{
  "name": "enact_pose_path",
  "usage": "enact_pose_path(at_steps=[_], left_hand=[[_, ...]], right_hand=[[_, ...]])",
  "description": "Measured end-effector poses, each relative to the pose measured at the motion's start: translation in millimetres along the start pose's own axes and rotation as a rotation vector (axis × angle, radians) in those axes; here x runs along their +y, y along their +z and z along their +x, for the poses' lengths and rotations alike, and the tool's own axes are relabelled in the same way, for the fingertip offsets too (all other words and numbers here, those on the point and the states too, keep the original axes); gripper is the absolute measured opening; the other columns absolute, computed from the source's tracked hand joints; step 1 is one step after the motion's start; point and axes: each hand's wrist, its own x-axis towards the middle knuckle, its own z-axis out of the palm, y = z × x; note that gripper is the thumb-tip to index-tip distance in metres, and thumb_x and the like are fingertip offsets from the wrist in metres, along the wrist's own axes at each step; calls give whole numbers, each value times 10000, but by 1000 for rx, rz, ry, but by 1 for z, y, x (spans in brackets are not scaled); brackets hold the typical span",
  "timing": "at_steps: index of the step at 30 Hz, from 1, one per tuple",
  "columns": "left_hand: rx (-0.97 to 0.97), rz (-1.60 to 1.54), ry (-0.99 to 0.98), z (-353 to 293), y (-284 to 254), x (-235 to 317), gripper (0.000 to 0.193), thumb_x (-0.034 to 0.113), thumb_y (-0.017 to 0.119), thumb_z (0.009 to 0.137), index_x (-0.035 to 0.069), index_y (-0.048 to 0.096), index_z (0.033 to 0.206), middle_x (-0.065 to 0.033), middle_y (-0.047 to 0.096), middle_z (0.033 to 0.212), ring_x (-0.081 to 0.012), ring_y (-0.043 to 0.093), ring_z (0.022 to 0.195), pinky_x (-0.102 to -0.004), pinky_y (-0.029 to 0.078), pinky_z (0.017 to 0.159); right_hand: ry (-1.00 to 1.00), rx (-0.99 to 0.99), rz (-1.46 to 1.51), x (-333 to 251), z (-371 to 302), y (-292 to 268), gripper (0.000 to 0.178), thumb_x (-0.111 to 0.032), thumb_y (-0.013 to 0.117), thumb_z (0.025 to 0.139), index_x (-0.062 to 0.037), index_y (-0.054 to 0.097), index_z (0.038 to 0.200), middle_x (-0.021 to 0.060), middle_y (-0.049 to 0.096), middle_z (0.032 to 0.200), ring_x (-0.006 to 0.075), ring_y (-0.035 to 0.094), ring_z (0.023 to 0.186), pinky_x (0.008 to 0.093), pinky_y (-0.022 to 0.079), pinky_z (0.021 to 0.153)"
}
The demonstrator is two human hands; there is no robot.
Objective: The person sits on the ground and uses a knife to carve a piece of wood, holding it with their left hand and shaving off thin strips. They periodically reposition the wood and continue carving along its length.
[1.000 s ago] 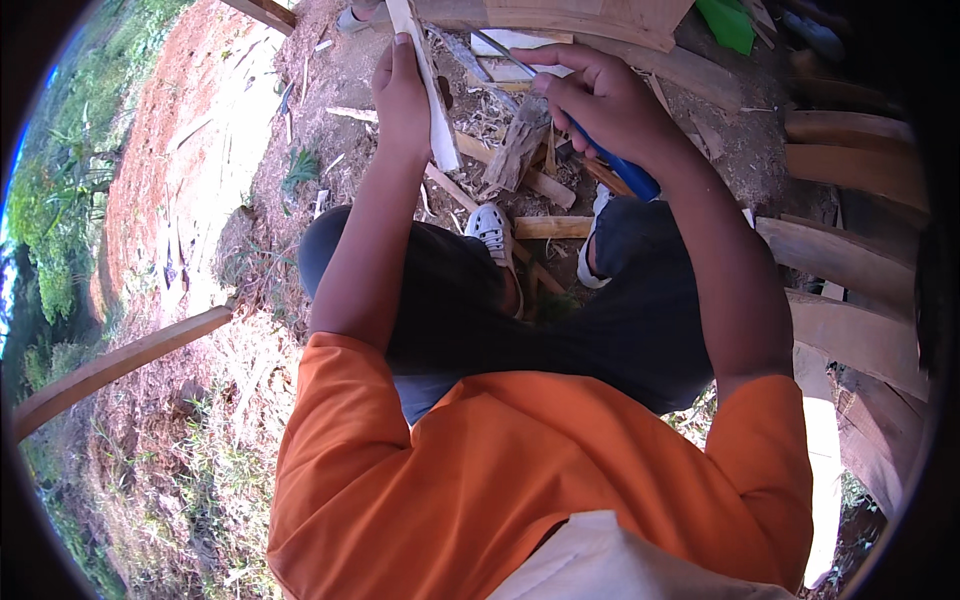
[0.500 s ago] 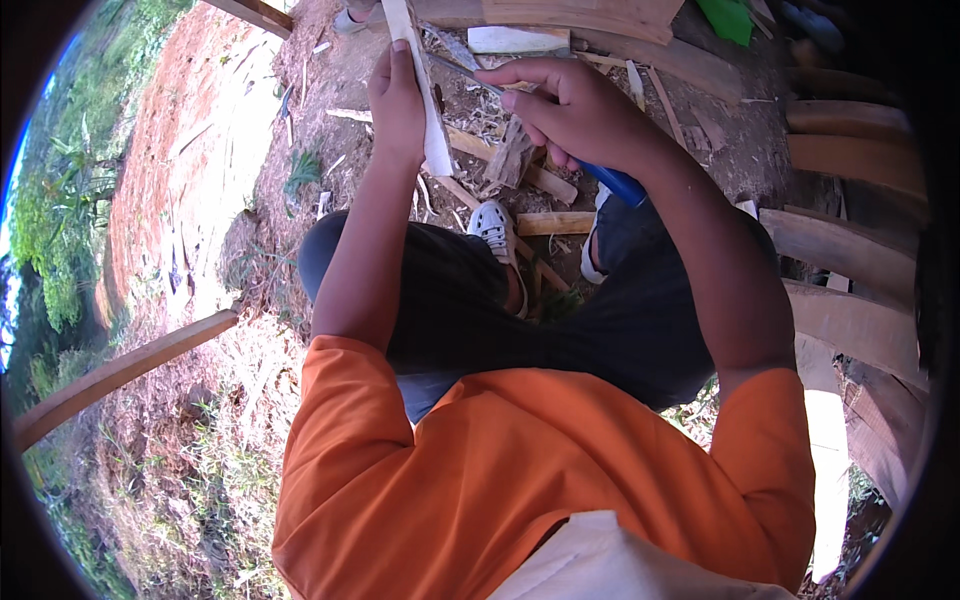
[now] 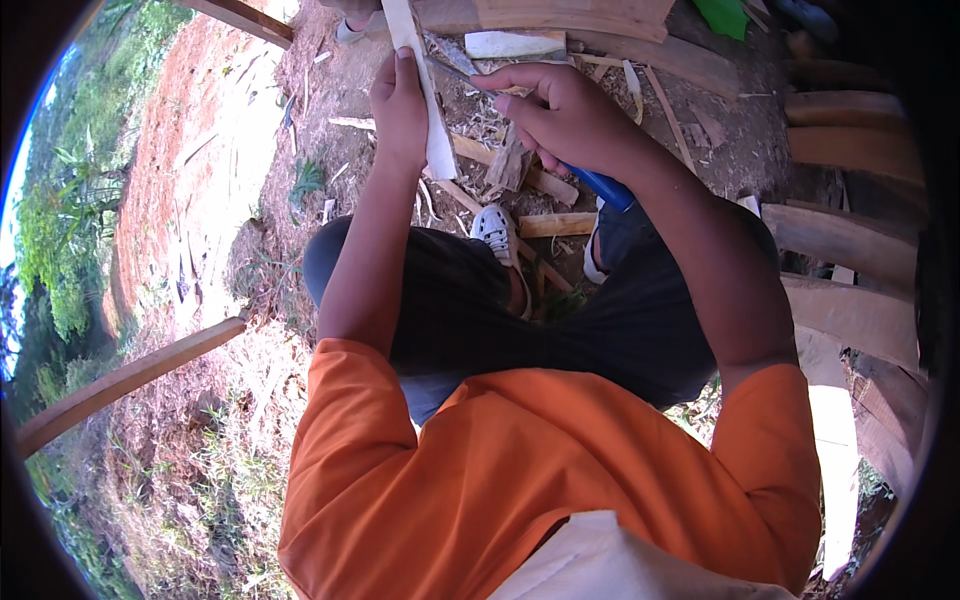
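My left hand (image 3: 401, 108) is closed round a long pale wooden strip (image 3: 440, 152), its thumb lying along the face. The strip stands lengthwise away from me, and its far end runs out at the top edge. In my right hand (image 3: 568, 108) is a knife with a blue handle (image 3: 603, 187), which sticks out below my fist toward my knee. Its thin dark blade (image 3: 450, 70) points left and reaches the strip's right edge, just beside my left hand. Whether the blade's tip touches the wood or lies behind it, I cannot tell.
A short wood block (image 3: 511, 162) sits among shavings and offcuts between my feet. One pale wood piece (image 3: 515, 44) lies beyond. Curved planks (image 3: 850, 240) are stacked at the right. A timber rail (image 3: 130, 385) crosses the left side. Another person's foot (image 3: 350, 30) shows at the top.
My right hand and the knife have shifted slightly left, toward the strip. My left hand keeps its hold on the strip with hardly any movement.
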Motion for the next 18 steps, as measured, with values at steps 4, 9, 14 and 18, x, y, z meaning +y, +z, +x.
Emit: enact_pose_path(at_steps=[4,9,14,18], left_hand=[[0,12,77,2,4,-2,373,297,421,1125,7,654,1160,-1,662,881,-59,564,731,-245,458,646],[27,-27,23,-6,14,13,372,298,424,1123,14,665,1140,4,650,856,-56,558,735,-239,454,660],[-189,189,177,-32,36,-4,367,273,490,1107,-23,640,1263,-43,717,990,-63,597,845,-253,476,753],[-114,74,99,-15,17,-4,352,304,460,1113,2,636,1153,-15,656,843,-65,572,725,-255,471,662]], right_hand=[[-47,96,24,7,1,12,365,-189,563,1063,-138,620,1420,-4,581,662,57,532,472,242,458,447],[-110,210,24,14,8,21,327,-216,578,1057,-147,654,1368,1,594,668,56,560,487,231,481,460],[-209,752,88,19,45,-37,306,-231,565,1064,-142,626,1351,-3,591,675,59,565,516,243,490,484],[-235,781,227,22,31,-89,330,-239,559,1067,-151,602,1382,-4,588,695,65,549,521,250,483,492]])
